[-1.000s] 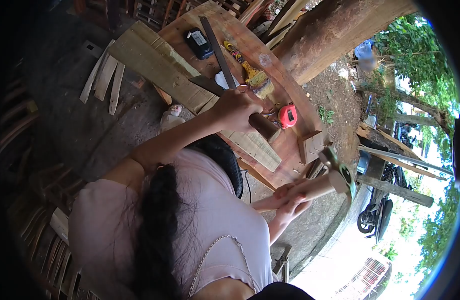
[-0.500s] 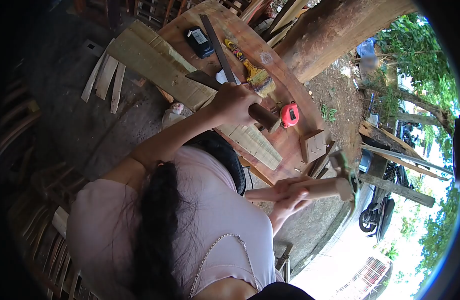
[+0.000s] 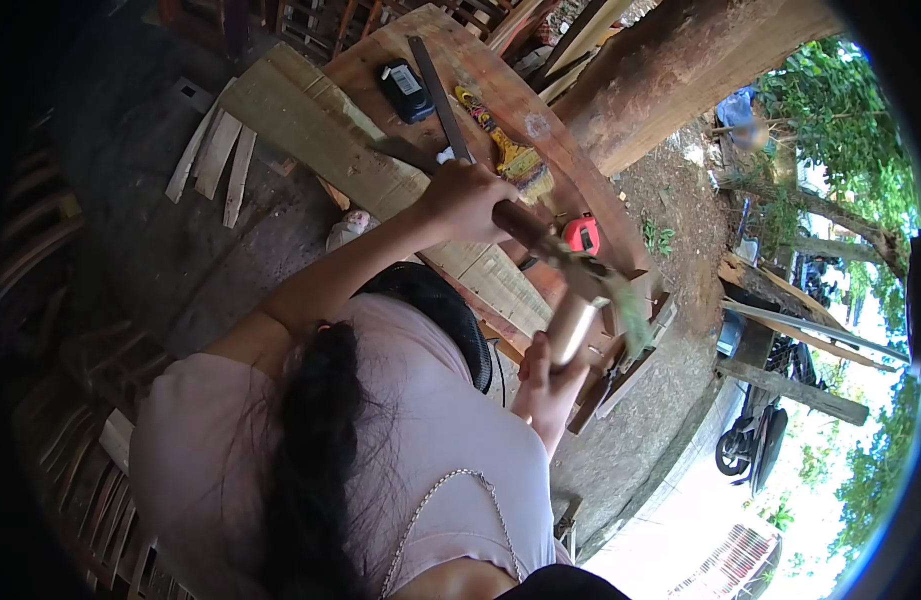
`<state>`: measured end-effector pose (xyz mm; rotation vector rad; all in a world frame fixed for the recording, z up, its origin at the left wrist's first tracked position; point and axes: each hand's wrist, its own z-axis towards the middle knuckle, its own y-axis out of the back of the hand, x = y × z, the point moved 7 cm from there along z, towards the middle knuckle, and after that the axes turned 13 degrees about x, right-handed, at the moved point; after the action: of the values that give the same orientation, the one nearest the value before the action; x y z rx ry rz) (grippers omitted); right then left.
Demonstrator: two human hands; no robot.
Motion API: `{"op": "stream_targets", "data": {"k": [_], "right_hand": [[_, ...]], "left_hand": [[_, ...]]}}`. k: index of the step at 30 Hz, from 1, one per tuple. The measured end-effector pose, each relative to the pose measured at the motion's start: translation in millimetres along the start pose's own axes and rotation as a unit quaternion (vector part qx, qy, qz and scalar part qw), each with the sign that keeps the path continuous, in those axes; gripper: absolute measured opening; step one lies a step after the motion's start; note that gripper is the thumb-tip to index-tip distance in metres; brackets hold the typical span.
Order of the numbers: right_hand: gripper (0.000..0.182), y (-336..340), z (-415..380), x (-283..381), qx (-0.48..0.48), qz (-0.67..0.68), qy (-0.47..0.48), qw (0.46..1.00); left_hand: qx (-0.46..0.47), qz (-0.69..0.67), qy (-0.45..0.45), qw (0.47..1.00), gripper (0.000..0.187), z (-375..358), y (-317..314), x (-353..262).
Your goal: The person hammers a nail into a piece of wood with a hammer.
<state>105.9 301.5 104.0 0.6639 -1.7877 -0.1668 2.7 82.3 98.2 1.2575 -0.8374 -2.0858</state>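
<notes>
My left hand is wrapped around the wooden handle of a chisel. Its dark blade reaches left over the long plank. In my right hand, fingers closed, is a hammer with a pale handle. The hammer's blurred head overlaps the butt of the chisel handle. Just behind that contact a red tape measure lies on the wooden tabletop.
A black battery-like block, a dark flat bar and a yellow-and-black tool lie farther back. A thick log stands beyond the table edge. Wood strips are on the floor, left; a motorcycle is parked right.
My right hand has swung the hammer up and left, bringing its head from the far right to the chisel's handle end. My left hand stays nearly in place.
</notes>
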Motion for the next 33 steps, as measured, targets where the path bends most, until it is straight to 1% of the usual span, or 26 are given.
{"op": "stream_targets", "data": {"k": [1, 2, 4, 5, 6, 8, 10, 11, 12, 13, 14, 15, 16, 18, 19, 20, 22, 23, 24, 26, 28, 29, 30, 31, 32, 33], "right_hand": [[0.040, 2, 6, -10, -0.007, -0.108, 0.043, 0.993], [0.040, 7, 11, -18, -0.004, -0.106, 0.048, 0.993], [0.020, 17, 1, -7, -0.038, -0.132, 0.167, 0.976], [0.027, 26, -1, -2, -0.081, -0.079, 0.193, 0.975], [0.029, 27, -6, 18, -0.107, 0.041, 0.150, 0.982], [0.028, 29, -4, 26, -0.132, 0.156, 0.192, 0.960], [0.027, 12, 5, 31, -0.083, 0.171, 0.213, 0.959], [0.027, -5, 9, 20, -0.072, 0.210, 0.131, 0.966], [0.024, -10, 20, 2, 0.000, 0.037, 0.097, 0.995], [0.025, -5, 15, 0, -0.021, -0.081, 0.129, 0.988], [0.028, -1, 16, 4, -0.039, -0.198, 0.165, 0.965], [0.036, 4, 8, 42, -0.107, -0.253, 0.342, 0.899], [0.040, 17, 3, 23, -0.095, -0.168, 0.227, 0.955], [0.043, 33, -7, 29, -0.100, 0.030, 0.179, 0.978], [0.044, 36, -5, 28, -0.099, 0.082, 0.211, 0.969], [0.041, 31, -4, 35, -0.119, 0.165, 0.233, 0.951], [0.031, 16, 4, 31, -0.109, 0.184, 0.210, 0.954], [0.028, 5, 8, 31, -0.047, 0.146, 0.167, 0.974], [0.030, -1, 20, 29, -0.034, -0.048, 0.160, 0.985], [0.024, -4, 20, 33, -0.008, -0.208, 0.156, 0.966], [0.023, 0, 17, 14, 0.018, -0.185, 0.138, 0.973], [0.030, 11, 16, 2, -0.002, -0.137, 0.144, 0.980], [0.043, 16, 16, 6, -0.023, -0.087, 0.151, 0.984], [0.043, 21, 15, 11, -0.035, 0.014, 0.120, 0.992], [0.037, 20, 14, 14, -0.069, 0.106, 0.133, 0.983], [0.034, 15, 20, 21, -0.079, 0.132, 0.160, 0.975]], "left_hand": [[0.002, 0.003, 0.000, 1.000, 0.022, -3, -4, 5], [0.019, 0.027, -0.008, 0.999, 0.022, -5, -11, 12], [0.043, 0.047, -0.006, 0.998, 0.022, -10, -15, 16], [0.034, 0.028, -0.002, 0.999, 0.023, -11, -12, 18], [0.022, 0.008, 0.001, 1.000, 0.023, -9, -9, 18], [0.043, 0.008, 0.016, 0.999, 0.022, -3, -8, 19], [0.060, 0.012, 0.030, 0.998, 0.021, 1, -8, 22], [0.058, 0.013, 0.032, 0.998, 0.021, 1, -6, 21], [0.059, 0.012, 0.032, 0.998, 0.021, 1, -5, 21], [0.059, 0.014, 0.031, 0.998, 0.021, 0, -7, 25], [0.048, 0.036, 0.018, 0.998, 0.020, -1, -7, 32], [0.042, 0.055, 0.008, 0.998, 0.020, -6, -8, 36], [0.050, 0.050, 0.014, 0.997, 0.020, -11, -8, 35], [0.046, 0.016, 0.014, 0.999, 0.019, -6, -1, 36], [0.016, 0.002, 0.013, 1.000, 0.018, -6, 3, 35], [0.016, 0.001, 0.013, 1.000, 0.018, -5, 3, 35], [0.033, 0.011, 0.023, 0.999, 0.019, -3, 3, 38], [0.031, 0.014, 0.024, 0.999, 0.019, -3, 5, 41], [0.031, 0.023, 0.020, 0.999, 0.019, -3, 5, 42], [0.031, 0.031, 0.011, 0.999, 0.018, -3, 5, 42], [0.050, 0.036, 0.017, 0.998, 0.018, -5, 5, 45], [0.050, 0.035, 0.020, 0.998, 0.018, -6, 6, 45], [0.034, 0.029, 0.018, 0.999, 0.018, -5, 11, 45], [0.019, 0.024, 0.015, 0.999, 0.019, -3, 13, 45], [0.018, 0.023, 0.015, 0.999, 0.019, -3, 12, 45], [0.018, 0.023, 0.015, 0.999, 0.019, -2, 12, 47]]}}
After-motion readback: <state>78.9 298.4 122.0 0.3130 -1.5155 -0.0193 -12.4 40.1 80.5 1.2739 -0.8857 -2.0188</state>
